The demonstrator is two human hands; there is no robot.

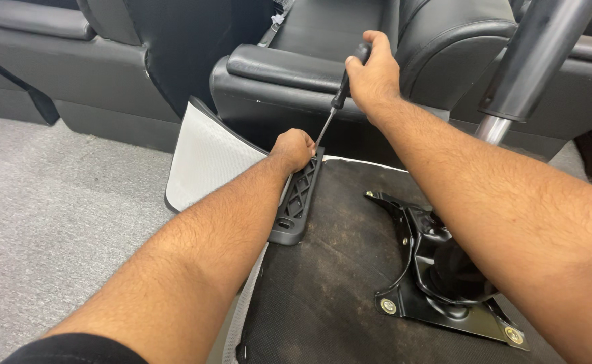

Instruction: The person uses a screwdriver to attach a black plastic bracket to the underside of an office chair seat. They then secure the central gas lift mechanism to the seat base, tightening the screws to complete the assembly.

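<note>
Right hand (375,75): clenched around screwdriver (340,94) handle, tip down at bracket.
Left hand (294,149): fisted, pressing on black plastic armrest bracket (298,202).

Blk lattice bracket (297,202), grey carpet (60,222), blk-handled screwdriver (340,94).

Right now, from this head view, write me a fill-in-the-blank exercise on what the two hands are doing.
1. The right hand grips a black-handled ____ by its handle.
2. The left hand rests on the top end of a black plastic bracket with a ____-pattern of ribs.
3. The black metal plate is fixed to the seat underside with ____-coloured bolts.
4. The floor is covered in ____ carpet.

Missing words: screwdriver; cross; brass; grey
</note>
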